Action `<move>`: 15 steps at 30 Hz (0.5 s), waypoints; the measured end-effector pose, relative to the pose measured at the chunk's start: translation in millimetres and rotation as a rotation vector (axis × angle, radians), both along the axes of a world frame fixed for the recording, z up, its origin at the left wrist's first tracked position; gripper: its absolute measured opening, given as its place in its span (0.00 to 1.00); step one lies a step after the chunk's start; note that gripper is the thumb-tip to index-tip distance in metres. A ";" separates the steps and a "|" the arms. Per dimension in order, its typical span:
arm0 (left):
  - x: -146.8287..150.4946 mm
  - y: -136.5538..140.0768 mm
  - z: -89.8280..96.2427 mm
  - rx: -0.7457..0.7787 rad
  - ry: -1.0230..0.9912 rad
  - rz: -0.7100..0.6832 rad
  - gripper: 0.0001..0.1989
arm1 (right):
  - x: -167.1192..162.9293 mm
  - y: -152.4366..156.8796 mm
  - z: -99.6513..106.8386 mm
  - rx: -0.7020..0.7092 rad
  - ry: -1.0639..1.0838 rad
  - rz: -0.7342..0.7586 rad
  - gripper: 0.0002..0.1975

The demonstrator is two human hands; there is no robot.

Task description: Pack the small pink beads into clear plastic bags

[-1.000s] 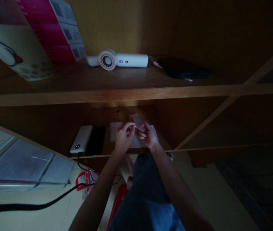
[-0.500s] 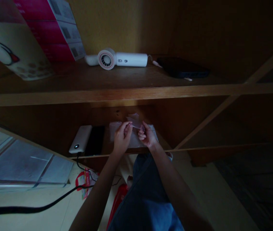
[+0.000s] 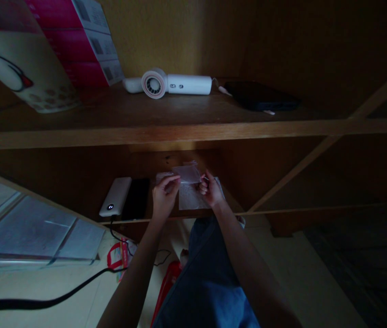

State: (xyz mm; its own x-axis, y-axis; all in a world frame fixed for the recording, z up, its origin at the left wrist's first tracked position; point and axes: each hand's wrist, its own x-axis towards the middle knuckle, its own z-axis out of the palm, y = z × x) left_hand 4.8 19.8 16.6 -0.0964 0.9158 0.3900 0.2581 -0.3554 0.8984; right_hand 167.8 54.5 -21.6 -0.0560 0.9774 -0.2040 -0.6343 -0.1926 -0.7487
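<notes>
Between my hands a small clear plastic bag (image 3: 188,173) is stretched above the lower shelf. My left hand (image 3: 165,193) pinches its left corner between thumb and fingers. On the right side, my right hand (image 3: 210,190) is closed with its fingers curled on the bag's other edge. Beneath it a larger clear plastic sheet or bag (image 3: 190,198) lies on the shelf. Another clear bag (image 3: 162,176) rests behind my left hand, partly hidden by it. Further plastic shows at the back and beside my right hand.
A white power bank (image 3: 115,197) with a cable and a black flat device (image 3: 136,198) lie left on the lower shelf (image 3: 237,200). Above, the upper shelf's edge (image 3: 193,132) juts out, holding a handheld fan (image 3: 188,84), a dark phone (image 3: 262,95), a drink cup (image 3: 26,68) and pink boxes (image 3: 73,45).
My left hand has moved left and slightly down, away from my right hand. The small bag, bunched between them before, is now spread flat. My right hand has barely moved.
</notes>
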 end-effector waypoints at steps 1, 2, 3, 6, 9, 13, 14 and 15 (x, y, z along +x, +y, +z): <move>-1.0 -1.3 -1.0 0.013 -0.002 0.024 0.10 | 0.8 1.7 -2.5 0.009 -0.097 -0.076 0.18; -2.0 -2.7 -2.5 0.027 -0.006 0.048 0.10 | 2.0 3.3 -4.9 0.021 -0.218 -0.148 0.19; -3.1 -4.0 -4.5 0.041 -0.011 0.072 0.10 | 3.8 4.8 -6.9 0.034 -0.359 -0.211 0.21; -6.3 -7.4 -12.8 0.073 -0.018 0.145 0.11 | 11.2 7.5 -9.2 0.110 -0.874 -0.320 0.25; -8.8 -9.7 -21.5 0.092 -0.005 0.220 0.11 | 18.2 8.8 -7.4 0.138 -1.375 -0.313 0.24; -10.4 -11.6 -26.9 0.123 0.039 0.290 0.11 | 20.1 11.4 -6.4 0.037 -1.707 -0.211 0.22; -10.3 -12.0 -27.6 0.135 0.048 0.303 0.11 | 19.4 12.2 -6.8 0.028 -1.751 -0.182 0.23; -9.9 -12.5 -28.6 0.146 0.049 0.316 0.11 | 18.5 13.0 -7.4 0.023 -1.789 -0.156 0.23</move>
State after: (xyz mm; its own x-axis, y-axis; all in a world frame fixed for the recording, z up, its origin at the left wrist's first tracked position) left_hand -5.1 7.3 -12.1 -0.3441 0.7779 0.5258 0.4172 -0.3751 0.8278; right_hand 186.3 67.5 -29.0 0.2787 0.9546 0.1052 0.8562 -0.1974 -0.4774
